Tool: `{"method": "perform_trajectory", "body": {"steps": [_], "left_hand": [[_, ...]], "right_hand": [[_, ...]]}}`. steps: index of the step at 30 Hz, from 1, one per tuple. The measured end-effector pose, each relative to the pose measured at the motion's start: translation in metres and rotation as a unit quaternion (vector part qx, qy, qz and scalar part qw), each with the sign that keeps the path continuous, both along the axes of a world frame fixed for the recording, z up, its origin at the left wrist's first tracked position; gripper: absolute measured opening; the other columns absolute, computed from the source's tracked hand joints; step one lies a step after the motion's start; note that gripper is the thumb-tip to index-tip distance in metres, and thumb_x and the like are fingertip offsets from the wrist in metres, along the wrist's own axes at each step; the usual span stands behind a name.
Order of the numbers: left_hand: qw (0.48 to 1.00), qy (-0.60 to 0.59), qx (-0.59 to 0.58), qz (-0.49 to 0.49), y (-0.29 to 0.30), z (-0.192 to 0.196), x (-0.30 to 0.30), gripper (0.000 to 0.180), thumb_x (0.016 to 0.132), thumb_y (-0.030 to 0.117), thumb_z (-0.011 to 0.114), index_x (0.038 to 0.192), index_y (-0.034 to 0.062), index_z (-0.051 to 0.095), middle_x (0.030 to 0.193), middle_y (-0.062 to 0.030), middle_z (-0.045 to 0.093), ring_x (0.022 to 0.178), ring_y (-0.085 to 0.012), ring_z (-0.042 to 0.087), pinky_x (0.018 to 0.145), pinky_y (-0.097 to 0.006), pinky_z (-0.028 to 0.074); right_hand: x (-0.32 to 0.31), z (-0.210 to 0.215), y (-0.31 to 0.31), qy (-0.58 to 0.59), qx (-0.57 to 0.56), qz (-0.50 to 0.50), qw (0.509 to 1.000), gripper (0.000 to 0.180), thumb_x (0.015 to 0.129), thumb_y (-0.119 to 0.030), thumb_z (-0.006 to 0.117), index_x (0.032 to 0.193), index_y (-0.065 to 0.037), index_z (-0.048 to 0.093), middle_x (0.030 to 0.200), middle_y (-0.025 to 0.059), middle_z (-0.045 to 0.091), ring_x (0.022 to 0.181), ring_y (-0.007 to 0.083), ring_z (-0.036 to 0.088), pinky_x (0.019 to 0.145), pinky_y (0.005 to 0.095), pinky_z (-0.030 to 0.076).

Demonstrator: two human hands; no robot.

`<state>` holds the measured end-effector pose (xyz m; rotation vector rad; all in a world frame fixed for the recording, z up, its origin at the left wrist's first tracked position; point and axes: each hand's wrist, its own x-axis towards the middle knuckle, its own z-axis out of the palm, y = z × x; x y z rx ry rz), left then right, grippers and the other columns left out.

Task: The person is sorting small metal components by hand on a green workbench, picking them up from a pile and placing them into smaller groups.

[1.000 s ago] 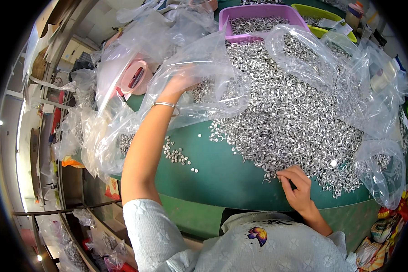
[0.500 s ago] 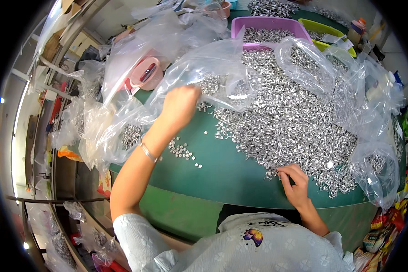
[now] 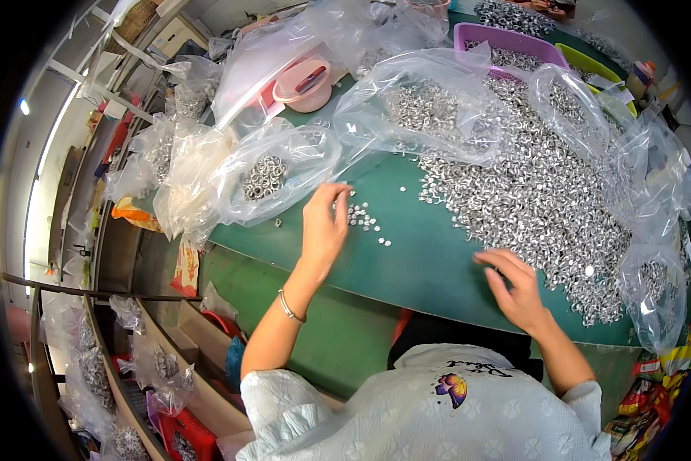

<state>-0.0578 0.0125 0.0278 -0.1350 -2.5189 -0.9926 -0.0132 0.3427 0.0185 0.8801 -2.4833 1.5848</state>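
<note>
Beside a small scatter of silvery metal pieces [image 3: 365, 218] is my left hand [image 3: 326, 223], its fingers bent and thumb apart, with nothing visible in it. My right hand [image 3: 514, 288] hovers by the near edge of a big heap of small curved metal parts [image 3: 514, 192]. Its forefinger and thumb are parted and appear to hold nothing. Clear plastic bags lie around the heap; one bag [image 3: 315, 157] left of my left hand has a cluster of metal rings [image 3: 265, 178] in it. Another bag [image 3: 368, 100] covers more parts behind.
A purple basket [image 3: 507, 34] and a green basket [image 3: 591, 65] of parts stand at the back. A pink tub [image 3: 303, 88] sits at the back left. Below the green table [image 3: 407, 261], at left, are cardboard boxes [image 3: 196, 338]. Far off, another person's hands [image 3: 549, 8] show.
My view has shifted. My left hand has come down from the bag behind to the small scatter, and its fist has loosened. My right hand has left the heap's edge, its fingers parting.
</note>
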Motion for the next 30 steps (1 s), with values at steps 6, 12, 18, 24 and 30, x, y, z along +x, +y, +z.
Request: {"method": "perform_trajectory", "body": {"steps": [6,12,18,24,30], "left_hand": [[1.0,-0.01,-0.004,-0.003,-0.029,-0.062,-0.02,0.026,0.094,0.002,0.047,0.118,-0.0037,0.056,0.119,-0.0238,0.059,0.113,-0.04,0.055,0.098,-0.042,0.043],[0.996,-0.028,-0.036,-0.07,-0.03,-0.078,-0.034,0.034,0.097,0.007,0.045,0.128,-0.002,0.052,0.14,-0.0218,0.047,0.132,-0.037,0.043,0.111,-0.041,0.032],[0.99,-0.018,0.081,-0.114,-0.027,-0.066,-0.017,0.032,0.095,0.002,0.042,0.124,-0.0004,0.056,0.134,-0.0196,0.052,0.13,-0.0335,0.046,0.11,-0.038,0.034],[0.996,0.006,-0.025,-0.084,-0.04,-0.082,-0.075,0.037,0.098,0.011,0.044,0.133,-0.0022,0.049,0.141,-0.0224,0.046,0.135,-0.0351,0.041,0.112,-0.039,0.031],[0.986,-0.092,0.017,-0.136,-0.034,-0.073,-0.049,0.043,0.097,0.01,0.047,0.137,-0.004,0.042,0.143,-0.0234,0.043,0.136,-0.0366,0.038,0.115,-0.043,0.026]], "right_hand": [[-0.067,-0.035,-0.123,0.016,0.083,0.057,0.995,0.049,0.098,-0.015,0.048,0.139,0.009,0.035,0.143,0.0285,0.038,0.135,0.0409,0.036,0.112,0.0445,0.031],[-0.092,-0.07,-0.178,0.091,0.179,-0.016,0.979,0.053,0.1,-0.024,0.046,0.136,0.013,0.035,0.143,0.0319,0.036,0.136,0.044,0.033,0.115,0.0482,0.024],[-0.078,-0.059,-0.171,0.054,0.023,0.045,0.997,0.034,0.097,-0.011,0.047,0.127,0.003,0.049,0.133,0.0239,0.049,0.127,0.0394,0.045,0.107,0.0429,0.039],[-0.14,-0.076,-0.205,0.112,0.106,0.0,0.988,0.037,0.096,-0.011,0.047,0.129,0.004,0.048,0.132,0.0249,0.051,0.129,0.0388,0.044,0.111,0.0464,0.033],[-0.143,-0.077,-0.197,0.092,0.149,0.086,0.981,0.043,0.098,-0.017,0.044,0.136,0.004,0.043,0.14,0.0225,0.046,0.136,0.0361,0.037,0.115,0.046,0.027]]}}
